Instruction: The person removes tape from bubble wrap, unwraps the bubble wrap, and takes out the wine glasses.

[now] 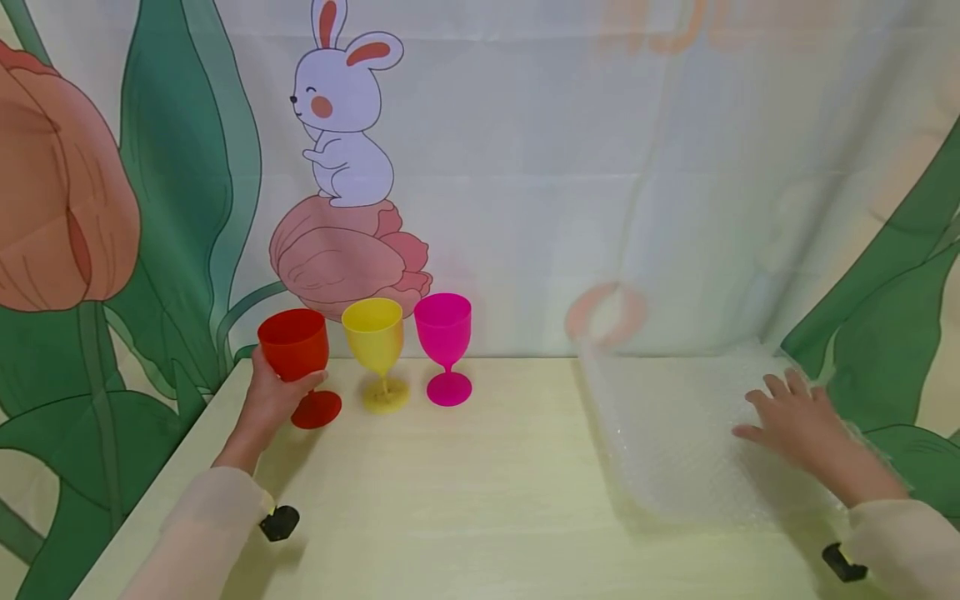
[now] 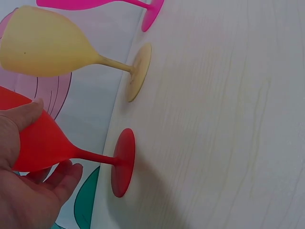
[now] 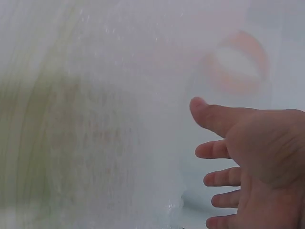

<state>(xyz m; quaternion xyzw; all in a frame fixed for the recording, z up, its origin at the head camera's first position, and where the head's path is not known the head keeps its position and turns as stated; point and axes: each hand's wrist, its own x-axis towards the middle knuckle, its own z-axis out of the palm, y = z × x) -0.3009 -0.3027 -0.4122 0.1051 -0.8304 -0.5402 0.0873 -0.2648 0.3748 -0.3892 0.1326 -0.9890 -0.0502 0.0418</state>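
Observation:
At the left of the head view, my left hand (image 1: 273,400) grips the bowl of a red plastic goblet (image 1: 296,346). In the left wrist view the thumb lies along one side of the bowl and the other fingers curl round beneath. Whether the goblet's foot (image 2: 123,162) touches the table cannot be told. Beside it stand a yellow goblet (image 1: 375,333) and a magenta goblet (image 1: 444,329), both upright. On the right, my right hand (image 1: 806,425) is held over a clear bubble wrap sheet (image 1: 675,442), its fingers spread and holding nothing.
The pale wood-grain table (image 1: 480,500) reaches back to a hanging cloth (image 1: 525,167) printed with a rabbit, tulips and leaves. The bubble wrap covers the table's right part, and its far edge rises near the cloth.

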